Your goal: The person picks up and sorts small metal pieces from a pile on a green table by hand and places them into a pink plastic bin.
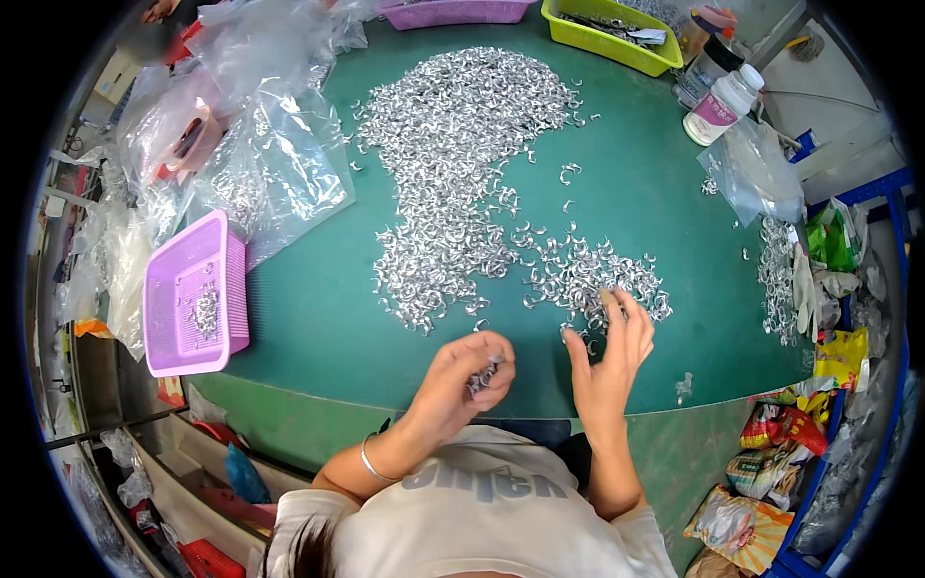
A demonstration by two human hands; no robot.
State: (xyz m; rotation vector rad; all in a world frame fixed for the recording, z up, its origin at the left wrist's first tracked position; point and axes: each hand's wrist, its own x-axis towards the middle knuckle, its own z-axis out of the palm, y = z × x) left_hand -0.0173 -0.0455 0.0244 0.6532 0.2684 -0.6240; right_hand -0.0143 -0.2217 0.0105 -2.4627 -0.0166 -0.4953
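Note:
My left hand (469, 378) is curled near the table's front edge, with several small curved silver metal pieces (484, 376) in its fingers. A bracelet circles that wrist. To its right, my right hand (614, 349) reaches to the near side of a small spread of the same pieces (568, 275). Its thumb and fingers are apart, and the fingertips touch the pieces. Whether one lies against the thumb tip is too small to tell. Beyond my left hand, a much larger heap of these curved pieces (448, 154) runs toward the far side of the green table (318, 323).
A purple basket (236, 289) with some pieces stands at the left edge beside clear plastic bags (294, 178). At the far right are a yellow-green basket (588, 43) and a white bottle (725, 104). More pieces (777, 279) lie along the right edge.

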